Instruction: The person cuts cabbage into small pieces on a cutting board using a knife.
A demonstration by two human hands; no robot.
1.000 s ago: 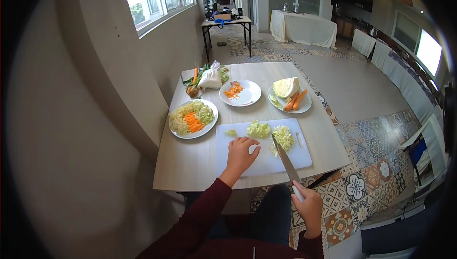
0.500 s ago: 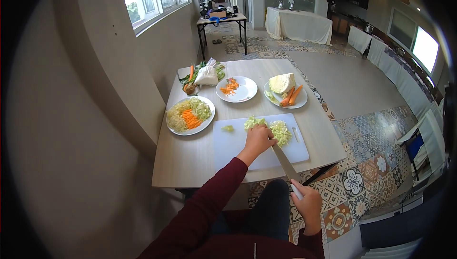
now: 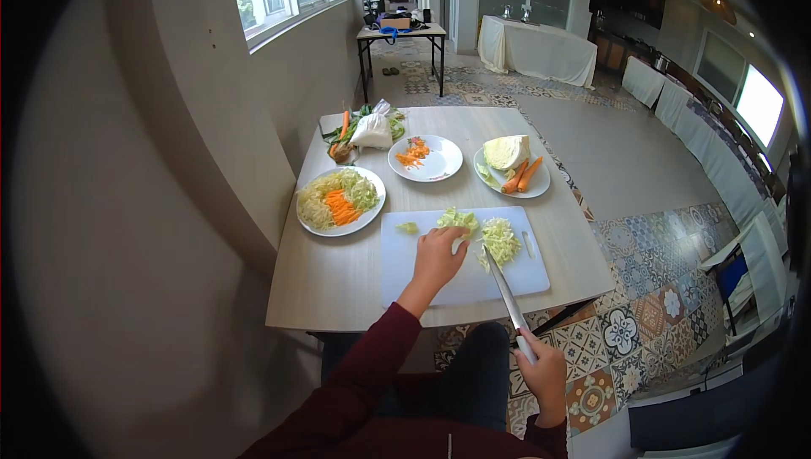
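My right hand (image 3: 541,366) is closed around the handle of a kitchen knife (image 3: 506,293). Its blade points away from me, the tip at the edge of a pile of shredded cabbage (image 3: 501,241). My left hand (image 3: 438,260) is over the white cutting board (image 3: 414,277), thumb apart from the fingers. Its fingertips are at the near side of a piece of cabbage (image 3: 457,219); whether they touch it I cannot tell. A small cabbage scrap (image 3: 407,228) lies farther left on the board.
Left of the board, a plate (image 3: 378,211) bears shredded vegetables. Behind it are a plate (image 3: 445,158) with carrot bits, a plate (image 3: 539,191) with a cabbage chunk (image 3: 507,152) and carrots (image 3: 528,174), and a white bag (image 3: 370,131) among greens. A wall (image 3: 211,172) borders the left side.
My left hand has drawn back to the left from the cabbage piece, its thumb now apart. The knife has come away from my left fingers, its tip now beside the shredded pile.
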